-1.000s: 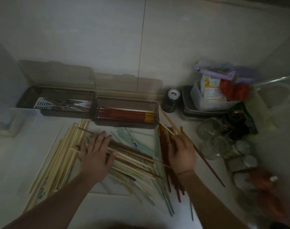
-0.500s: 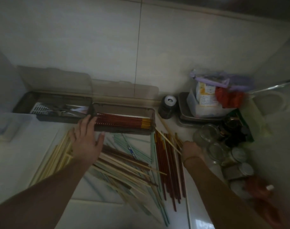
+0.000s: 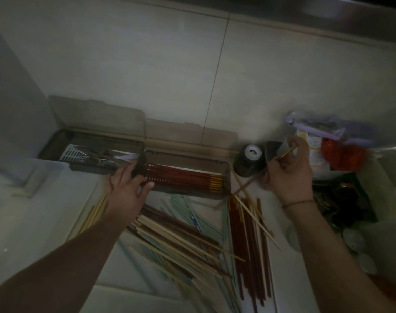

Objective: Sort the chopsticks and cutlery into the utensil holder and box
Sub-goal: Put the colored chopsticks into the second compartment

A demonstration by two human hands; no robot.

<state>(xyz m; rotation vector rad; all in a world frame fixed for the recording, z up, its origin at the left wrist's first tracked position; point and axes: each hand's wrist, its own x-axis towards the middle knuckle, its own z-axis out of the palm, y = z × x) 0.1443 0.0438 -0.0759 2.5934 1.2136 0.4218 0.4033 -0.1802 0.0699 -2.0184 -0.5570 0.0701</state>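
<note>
I see the right hand [image 3: 288, 172] pinching a blurry red-brown chopstick [image 3: 258, 177] above the counter. The left hand [image 3: 127, 190], fingers spread, covers the end of the long brown plastic box [image 3: 225, 175].

Bare counter [image 3: 30, 222] lies open left of the loose chopstick pile [image 3: 192, 240], giving a hand free passage there. Right of the pile, jars [image 3: 350, 240] and a dark roll [image 3: 249, 162] crowd the counter, and behind the pile two open boxes [image 3: 188, 177] line the wall.
</note>
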